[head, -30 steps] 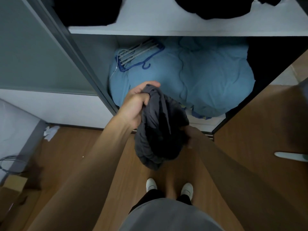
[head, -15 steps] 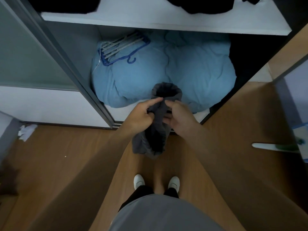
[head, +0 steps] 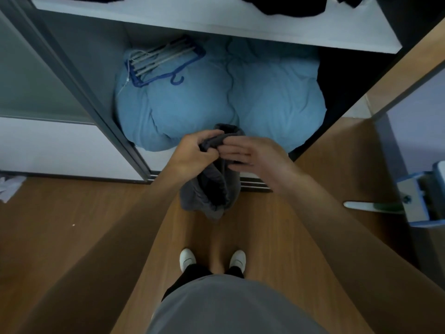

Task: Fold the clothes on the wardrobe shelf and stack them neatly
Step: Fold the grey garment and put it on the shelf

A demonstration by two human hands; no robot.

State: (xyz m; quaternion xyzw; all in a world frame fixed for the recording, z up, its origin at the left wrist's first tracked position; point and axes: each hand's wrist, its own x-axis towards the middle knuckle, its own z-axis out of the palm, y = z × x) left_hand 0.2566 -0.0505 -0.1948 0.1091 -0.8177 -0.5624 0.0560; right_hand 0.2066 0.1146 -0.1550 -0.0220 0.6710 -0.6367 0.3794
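Note:
A dark grey garment [head: 212, 189] hangs bunched in front of me, above the wooden floor. My left hand [head: 195, 153] is closed on its top edge. My right hand [head: 250, 155] lies against the garment's upper right side with its fingers stretched out flat, touching the cloth next to my left fingers. More dark clothes [head: 293, 6] lie in a heap on the white wardrobe shelf [head: 192, 22] at the top of the view.
Below the shelf a bulky light blue duvet [head: 216, 102] fills the wardrobe bottom, with blue hangers [head: 163, 61] on it. A grey sliding door frame [head: 79, 92] stands at left. A crumpled white paper [head: 9, 186] lies at far left; a blue-and-white object [head: 423, 198] at right.
A second ago my left hand alone held the garment high, the right hand low beneath it. Both hands have since met at its top edge, and the right fingers have spread flat.

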